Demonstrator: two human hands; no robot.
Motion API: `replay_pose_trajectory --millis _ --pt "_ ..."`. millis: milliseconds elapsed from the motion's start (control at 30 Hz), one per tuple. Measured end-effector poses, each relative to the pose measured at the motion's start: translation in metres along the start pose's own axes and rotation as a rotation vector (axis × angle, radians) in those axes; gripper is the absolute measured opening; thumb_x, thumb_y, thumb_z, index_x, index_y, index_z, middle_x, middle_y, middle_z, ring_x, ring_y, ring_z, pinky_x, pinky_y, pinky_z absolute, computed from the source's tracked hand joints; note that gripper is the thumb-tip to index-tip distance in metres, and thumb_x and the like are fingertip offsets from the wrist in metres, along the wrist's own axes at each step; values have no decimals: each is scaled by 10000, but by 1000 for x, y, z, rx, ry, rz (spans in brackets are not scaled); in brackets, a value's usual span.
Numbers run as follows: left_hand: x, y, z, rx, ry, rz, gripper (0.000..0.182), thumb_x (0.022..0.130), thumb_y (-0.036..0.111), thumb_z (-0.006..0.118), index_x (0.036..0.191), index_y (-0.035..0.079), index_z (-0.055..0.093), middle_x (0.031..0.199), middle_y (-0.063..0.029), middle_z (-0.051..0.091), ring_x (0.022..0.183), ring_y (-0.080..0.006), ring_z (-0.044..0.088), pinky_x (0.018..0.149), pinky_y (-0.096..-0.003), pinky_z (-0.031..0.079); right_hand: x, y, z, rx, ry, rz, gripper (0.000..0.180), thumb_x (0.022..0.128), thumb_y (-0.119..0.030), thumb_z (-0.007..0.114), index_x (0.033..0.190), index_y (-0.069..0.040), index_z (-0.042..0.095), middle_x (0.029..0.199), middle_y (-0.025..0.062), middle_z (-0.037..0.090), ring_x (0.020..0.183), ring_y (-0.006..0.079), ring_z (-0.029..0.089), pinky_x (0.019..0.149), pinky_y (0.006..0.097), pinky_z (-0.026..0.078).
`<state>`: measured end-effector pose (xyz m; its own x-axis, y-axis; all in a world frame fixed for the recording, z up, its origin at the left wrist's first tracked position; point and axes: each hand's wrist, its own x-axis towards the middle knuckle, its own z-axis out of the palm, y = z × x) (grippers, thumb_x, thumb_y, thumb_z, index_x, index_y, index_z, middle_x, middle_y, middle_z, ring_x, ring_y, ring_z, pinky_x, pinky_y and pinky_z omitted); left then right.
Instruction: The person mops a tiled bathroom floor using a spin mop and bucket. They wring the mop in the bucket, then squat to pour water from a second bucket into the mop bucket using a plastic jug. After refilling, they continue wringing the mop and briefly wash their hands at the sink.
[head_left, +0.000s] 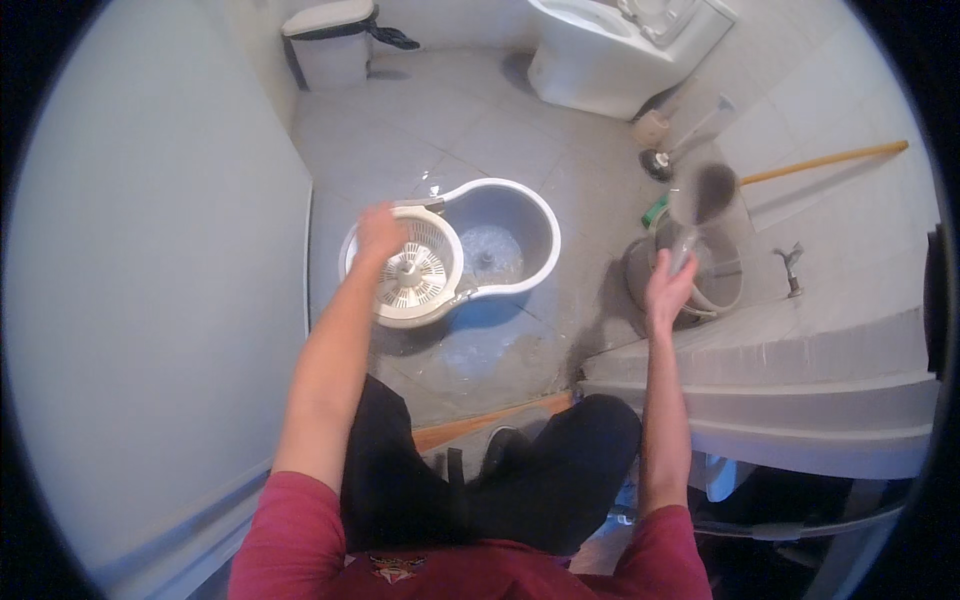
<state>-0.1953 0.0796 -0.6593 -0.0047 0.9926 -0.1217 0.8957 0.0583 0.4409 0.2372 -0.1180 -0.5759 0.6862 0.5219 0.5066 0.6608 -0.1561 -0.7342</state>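
My left hand (381, 234) is on the rim of a white slotted spin basket (411, 298), which sits in the left half of a spin-mop bucket (556, 241). Shallow water lies in the bucket's right half. Over to the right, my right hand (670, 289) grips the clear handle of a scoop or dipper (715, 193), blurred and dark inside. The dipper is above a round pail (739, 281) that stands by the wall; whether it holds water is hard to tell.
A toilet (585, 75) and a lidded waste bin (330, 56) stand at the back. Near the right wall are a plunger (657, 164), a green object (655, 213), a wooden stick (825, 162) and a wall tap (792, 274). The tiled floor (480, 360) looks wet.
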Motion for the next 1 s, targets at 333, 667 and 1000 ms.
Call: replay_pose_trajectory --millis 333,667,1000 --pt "-4 -131 -30 -358 -929 -459 528 847 387 759 1199 13 635 1029 -169 709 814 -263 705 666 -430 629 41 85 43 708 231 783 342 929 -233 679 1193 -74 530 897 53 605 625 132 555 459 264 439" --pt "-50 -94 -27 -395 -288 -214 617 727 291 807 1206 -49 618 1036 -210 708 842 -301 720 679 -412 598 -78 47 140 88 -533 769 679 832 -478 759 1214 53 576 997 186 705 760 310 702 573 436 559" --pt "-51 -142 -78 -609 -28 -268 673 725 322 745 1218 -112 598 1110 -268 687 968 -321 708 855 -403 550 -112 -15 196 97 -855 570 297 783 -156 600 950 64 709 887 274 712 771 364 731 699 455 580"
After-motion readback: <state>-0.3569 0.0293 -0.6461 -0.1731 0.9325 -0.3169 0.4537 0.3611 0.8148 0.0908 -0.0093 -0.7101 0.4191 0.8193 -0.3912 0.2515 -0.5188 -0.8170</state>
